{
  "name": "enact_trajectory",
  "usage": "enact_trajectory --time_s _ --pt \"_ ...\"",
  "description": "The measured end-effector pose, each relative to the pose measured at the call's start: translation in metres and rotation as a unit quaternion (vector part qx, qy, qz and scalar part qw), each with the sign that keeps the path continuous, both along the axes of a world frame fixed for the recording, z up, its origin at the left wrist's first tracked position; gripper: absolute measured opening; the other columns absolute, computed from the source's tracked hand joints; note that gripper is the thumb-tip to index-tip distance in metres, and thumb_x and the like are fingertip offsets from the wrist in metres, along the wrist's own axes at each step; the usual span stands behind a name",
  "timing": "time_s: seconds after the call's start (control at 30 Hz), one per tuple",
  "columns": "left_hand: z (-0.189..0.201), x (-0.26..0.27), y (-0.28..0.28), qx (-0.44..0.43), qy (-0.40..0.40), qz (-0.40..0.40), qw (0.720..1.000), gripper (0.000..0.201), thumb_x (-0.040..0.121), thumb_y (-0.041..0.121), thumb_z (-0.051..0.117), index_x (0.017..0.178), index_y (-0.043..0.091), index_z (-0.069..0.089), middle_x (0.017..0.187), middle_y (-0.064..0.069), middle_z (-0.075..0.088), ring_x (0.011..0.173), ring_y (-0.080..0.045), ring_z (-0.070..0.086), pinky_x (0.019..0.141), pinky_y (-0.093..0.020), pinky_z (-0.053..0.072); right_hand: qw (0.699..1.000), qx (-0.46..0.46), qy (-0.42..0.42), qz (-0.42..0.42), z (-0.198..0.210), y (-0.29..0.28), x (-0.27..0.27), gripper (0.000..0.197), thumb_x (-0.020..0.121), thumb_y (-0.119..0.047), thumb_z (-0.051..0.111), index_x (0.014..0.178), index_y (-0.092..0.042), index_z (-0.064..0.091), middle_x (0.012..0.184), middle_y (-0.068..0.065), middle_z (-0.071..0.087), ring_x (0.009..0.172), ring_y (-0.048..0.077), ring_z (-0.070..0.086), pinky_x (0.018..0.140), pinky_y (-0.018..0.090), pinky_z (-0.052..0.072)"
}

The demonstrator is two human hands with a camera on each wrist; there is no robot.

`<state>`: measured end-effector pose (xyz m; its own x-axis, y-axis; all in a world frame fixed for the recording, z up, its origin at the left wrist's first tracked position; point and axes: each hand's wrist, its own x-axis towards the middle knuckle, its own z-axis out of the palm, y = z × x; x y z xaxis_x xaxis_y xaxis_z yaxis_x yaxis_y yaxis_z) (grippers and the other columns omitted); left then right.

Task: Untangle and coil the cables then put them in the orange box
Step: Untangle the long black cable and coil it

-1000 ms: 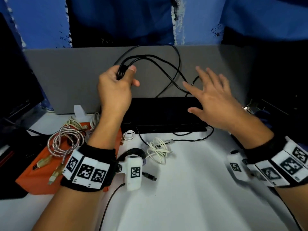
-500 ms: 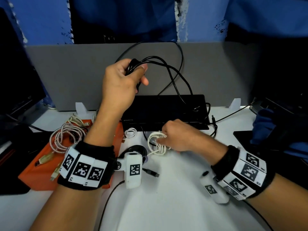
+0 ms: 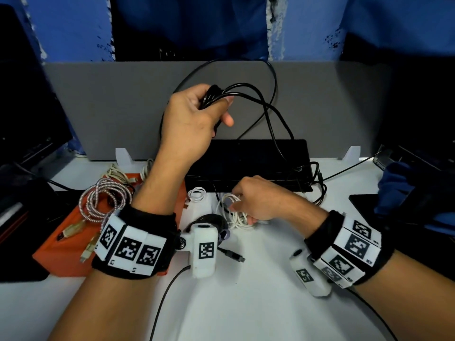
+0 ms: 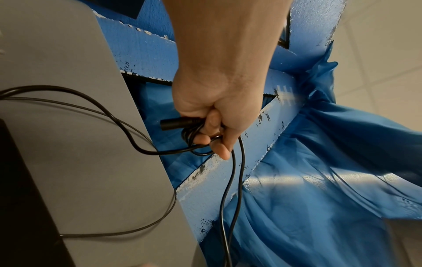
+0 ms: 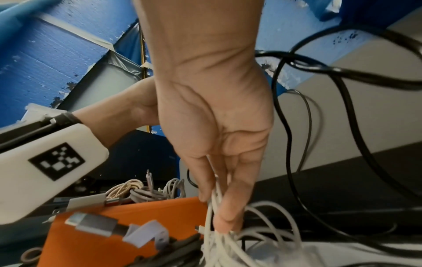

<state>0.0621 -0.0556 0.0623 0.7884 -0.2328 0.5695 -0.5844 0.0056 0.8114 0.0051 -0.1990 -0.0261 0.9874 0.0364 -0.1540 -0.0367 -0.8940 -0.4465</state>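
- Head view: the left hand [image 3: 189, 119] is raised before the grey partition [image 3: 98, 107], fingers curled round a bunch of black cable [image 3: 246, 91] whose loops trail down over the black keyboard [image 3: 258, 156] to the white table [image 3: 246, 303]. The right hand [image 3: 258, 200] is low on the table, pinching a white cable bundle [image 3: 232, 217] that a black strand crosses. A small white coil [image 3: 197, 194] lies just beside it, a dark coil [image 3: 211, 220] sits behind the left wrist camera, and a loose black plug [image 3: 236, 257] lies nearby. The orange box [image 3: 73, 244] stands at the left, carrying a braided coiled cable [image 3: 103, 200] and beige cables [image 3: 118, 173] on top.
- Left wrist view: the fingers [image 4: 219, 142] clamp several black loops and a barrel connector [image 4: 180, 123]; two strands hang straight down.
- Right wrist view: the fingertips [image 5: 226, 222] are pressed together on white strands; the box's orange wall [image 5: 137, 213] is just beside them, grey and gold braided cables [image 5: 146, 191] heaped on it, and a grey USB plug [image 5: 95, 224] in front.
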Motion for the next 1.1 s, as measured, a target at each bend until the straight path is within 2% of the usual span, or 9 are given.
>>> enact_trajectory --time_s 0.17,0.3,0.37,0.47,0.57,0.7,0.83,0.93,1.1 --pt "0.001 -0.001 -0.001 -0.003 -0.002 -0.011 1.000 0.012 0.095 0.023 0.069 0.090 0.012 0.071 0.067 -0.004 0.072 0.058 -0.028 0.047 0.053 -0.033 0.041 0.997 0.038 -0.060 0.039 -0.008 0.023 0.015 0.026 0.100 -0.021 0.062 0.074 -0.020 0.066 0.067 -0.003 0.067 0.058 0.012 0.063 0.057 0.033 0.054" --pt "0.000 -0.002 -0.001 0.011 -0.005 -0.017 1.000 0.012 0.096 0.021 0.069 0.089 0.011 0.071 0.067 -0.003 0.072 0.057 -0.029 0.048 0.054 -0.034 0.041 0.995 0.056 -0.051 0.065 -0.013 0.039 0.031 0.024 0.095 -0.004 0.056 0.103 -0.017 0.073 0.090 -0.002 0.072 0.079 0.012 0.067 0.071 0.031 0.056" --pt "-0.001 0.000 0.001 0.036 -0.008 -0.013 0.999 0.015 0.096 0.024 0.068 0.089 0.011 0.071 0.071 -0.003 0.074 0.055 -0.027 0.050 0.057 -0.035 0.042 0.994 0.046 -0.060 0.075 -0.008 0.035 0.031 0.022 0.096 -0.009 0.058 0.114 -0.016 0.070 0.108 0.003 0.073 0.096 0.019 0.069 0.083 0.035 0.056" --pt "-0.004 0.003 0.003 0.053 -0.006 -0.008 0.999 0.017 0.097 0.025 0.067 0.091 0.010 0.072 0.074 -0.003 0.075 0.055 -0.024 0.050 0.057 -0.034 0.043 0.995 -0.004 -0.080 0.062 0.011 0.008 0.020 0.049 0.101 -0.025 0.061 0.148 -0.014 0.052 0.150 0.006 0.055 0.138 0.022 0.052 0.114 0.032 0.041" --pt "-0.005 0.003 -0.003 0.038 -0.004 -0.010 0.999 0.014 0.096 0.023 0.068 0.092 0.011 0.072 0.071 -0.003 0.074 0.056 -0.026 0.048 0.056 -0.034 0.043 0.997 -0.016 -0.070 0.025 0.020 -0.024 0.010 0.037 0.102 -0.023 0.058 0.138 -0.018 0.062 0.137 0.002 0.065 0.126 0.018 0.060 0.106 0.028 0.046" --pt "-0.002 -0.004 -0.010 -0.004 -0.003 -0.024 1.000 0.012 0.096 0.021 0.068 0.090 0.011 0.071 0.066 -0.002 0.071 0.057 -0.027 0.047 0.057 -0.037 0.041 0.988 -0.145 0.030 0.046 -0.004 -0.031 0.015 0.014 0.095 -0.031 0.063 0.090 -0.019 0.069 0.092 -0.001 0.068 0.093 0.025 0.066 0.081 0.035 0.055" --pt "0.002 -0.009 -0.010 -0.021 -0.014 -0.035 0.999 0.011 0.097 0.020 0.068 0.090 0.013 0.071 0.064 -0.001 0.069 0.056 -0.018 0.049 0.055 -0.032 0.041 0.971 -0.223 0.050 0.068 -0.029 -0.026 0.029 0.033 0.096 -0.041 0.065 0.122 -0.019 0.063 0.125 0.001 0.062 0.111 0.024 0.059 0.089 0.037 0.051" --pt "0.002 -0.009 -0.008 -0.024 -0.015 -0.037 0.999 0.012 0.098 0.021 0.067 0.088 0.013 0.070 0.063 -0.001 0.068 0.054 -0.014 0.048 0.052 -0.028 0.042 0.959 -0.274 0.046 0.059 -0.028 -0.027 0.035 0.027 0.102 -0.025 0.055 0.126 -0.014 0.060 0.129 0.009 0.062 0.113 0.030 0.062 0.080 0.035 0.047" --pt "0.000 -0.006 -0.007 -0.015 -0.009 -0.034 0.999 0.013 0.097 0.022 0.068 0.091 0.011 0.071 0.066 -0.003 0.070 0.056 -0.019 0.050 0.053 -0.027 0.044 0.939 -0.337 0.068 -0.031 -0.016 -0.038 0.030 0.038 0.096 -0.005 0.053 0.134 -0.005 0.060 0.134 0.014 0.063 0.120 0.035 0.063 0.092 0.042 0.054"
